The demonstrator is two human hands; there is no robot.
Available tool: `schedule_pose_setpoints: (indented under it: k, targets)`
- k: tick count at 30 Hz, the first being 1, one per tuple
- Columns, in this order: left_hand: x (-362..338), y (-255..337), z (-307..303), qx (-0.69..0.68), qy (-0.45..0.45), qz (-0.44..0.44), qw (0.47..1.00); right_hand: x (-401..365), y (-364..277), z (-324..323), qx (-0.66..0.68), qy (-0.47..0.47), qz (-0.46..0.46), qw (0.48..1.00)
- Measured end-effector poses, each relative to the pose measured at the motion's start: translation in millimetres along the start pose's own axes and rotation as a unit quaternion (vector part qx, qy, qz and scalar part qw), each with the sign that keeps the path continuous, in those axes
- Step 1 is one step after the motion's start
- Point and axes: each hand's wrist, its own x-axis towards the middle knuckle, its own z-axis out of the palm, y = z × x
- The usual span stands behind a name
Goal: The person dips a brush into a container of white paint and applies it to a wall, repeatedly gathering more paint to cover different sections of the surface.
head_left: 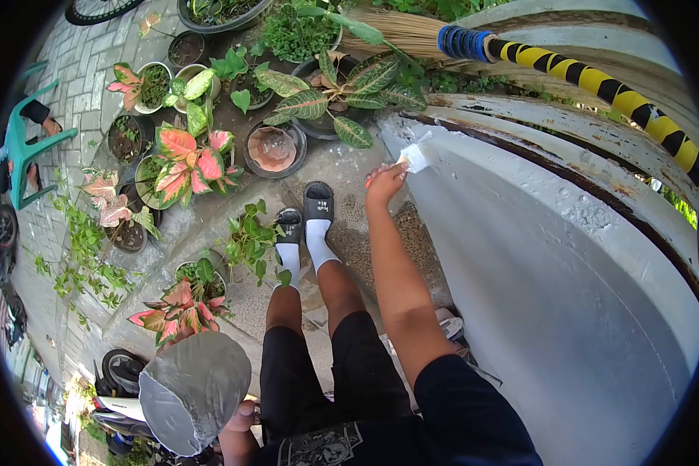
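Note:
My right hand (386,183) is closed round the handle of a paintbrush, near the far end of the low wall. The brush's white head (415,158) touches the wall's top edge. Grey colour covers much of the wall (536,287), and its top ledge looks paler and rough. At the lower left, my left hand (242,417) holds a round container (196,388) with grey paint or a similar coating in it. Only part of that hand shows beside the container; the rest is hidden behind it.
Potted plants (190,167) stand left of and beyond my feet. A broom with a yellow-and-black handle (598,85) lies across the upper right. A person's hand (51,126) shows by a green plastic chair (25,147). Motorcycles are at the lower left.

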Motion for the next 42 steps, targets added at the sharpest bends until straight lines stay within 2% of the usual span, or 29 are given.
schedule_pose_setpoints:
  k: [1, 2, 4, 5, 6, 7, 8, 10, 13, 14, 16, 21, 22, 23, 25, 26, 29, 31, 32, 34, 36, 37, 39, 42]
  targets:
    - [-3.3, -8.8, -2.2, -0.001, 0.0, -0.001, 1.0, 6.1, 5.0, 4.3, 0.001, 0.001, 0.002, 1.0]
    - [82.7, -5.6, -2.3, -0.001, 0.0, -0.002, 1.0, 12.2, 9.1, 7.8, 0.02, -0.02, 0.066, 0.997]
    - [86.1, -4.3, 0.0, -0.002, 0.001, -0.005, 1.0, 30.7, 22.2, 9.1, 0.037, -0.057, 0.17, 0.983]
    - [83.8, -5.7, -0.6, -0.003, 0.002, -0.006, 1.0, 35.9, 22.1, 10.9, 0.038, -0.057, 0.171, 0.983]
    - [76.8, -6.0, -0.9, -0.005, 0.002, -0.007, 1.0, 40.0, 20.5, 11.0, 0.056, -0.074, 0.222, 0.971]
    - [3.6, -9.8, -1.5, -0.009, 0.003, -0.007, 1.0, 43.3, 16.1, 8.8, 0.073, -0.092, 0.27, 0.956]
    - [-17.0, -20.9, -7.3, -0.014, 0.005, -0.007, 1.0, 48.3, 10.4, 2.9, 0.073, -0.092, 0.267, 0.956]
    - [-5.4, -11.5, -3.6, -0.025, 0.013, -0.006, 1.0, 59.0, -3.1, -11.4, 0.081, -0.153, 0.351, 0.92]
    - [-22.9, -18.5, -8.3, -0.04, 0.02, -0.007, 0.999, 58.9, -34.6, -42.7, 0.04, -0.162, 0.391, 0.905]
    - [-27.5, -22.1, -9.8, -0.046, 0.022, -0.008, 0.999, 52.8, -45.4, -53.6, 0.038, -0.162, 0.389, 0.906]
    - [-29.1, -24.0, -10.7, -0.058, 0.026, -0.011, 0.998, 17.1, -82.6, -64.4, -0.028, -0.155, 0.291, 0.944]
    - [-37.9, -25.8, -14.7, -0.074, 0.033, -0.02, 0.997, -113.1, -159.4, -87.8, -0.043, -0.107, 0.109, 0.987]
    - [-34.8, -23.9, -14.5, -0.077, 0.034, -0.022, 0.996, -133.4, -165.6, -92.4, -0.039, -0.092, 0.058, 0.993]
    - [-29.8, -18.7, -12.7, -0.079, 0.035, -0.023, 0.996, -146.7, -168.8, -96.7, -0.039, -0.092, 0.059, 0.993]
    - [-27.2, -19.7, -12.7, -0.084, 0.036, -0.023, 0.996, -161.6, -170.9, -101.0, 0.005, -0.044, -0.027, 0.999]
    - [-25.0, -19.9, -12.1, -0.087, 0.037, -0.023, 0.995, -156.9, -162.3, -102.8, 0.008, -0.042, -0.04, 0.998]
    - [-21.0, -29.9, -10.6, -0.097, 0.041, -0.028, 0.994, -117.7, -124.0, -83.1, 0.032, -0.027, -0.01, 0.999]
    - [-21.7, -23.9, -2.6, -0.101, 0.045, -0.033, 0.993, -78.3, -94.3, -68.3, 0.029, -0.053, 0.005, 0.998]
    - [-41.4, -40.6, -6.6, -0.103, 0.045, -0.035, 0.993, -60.9, -77.1, -59.0, 0.022, -0.041, -0.013, 0.999]
    - [-24.4, -38.4, 0.1, -0.107, 0.043, -0.037, 0.993, -37.7, -52.5, -44.6, 0.013, -0.025, -0.031, 0.999]
    - [-72.5, -65.0, -3.2, -0.11, 0.043, -0.041, 0.992, -22.3, -34.3, -33.2, 0.051, 0.009, -0.054, 0.997]
    - [-31.0, -51.0, 4.4, -0.111, 0.041, -0.045, 0.992, -21.9, -26.0, -26.8, 0.049, 0.011, -0.05, 0.997]
    - [-14.3, -45.1, 11.6, -0.112, 0.039, -0.053, 0.992, -21.6, -14.2, -15.0, 0.025, 0.042, 0.006, 0.999]
    - [-30.1, -61.2, 11.7, -0.118, 0.044, -0.058, 0.99, 11.0, 6.3, -12.3, -0.01, 0.009, 0.045, 0.999]
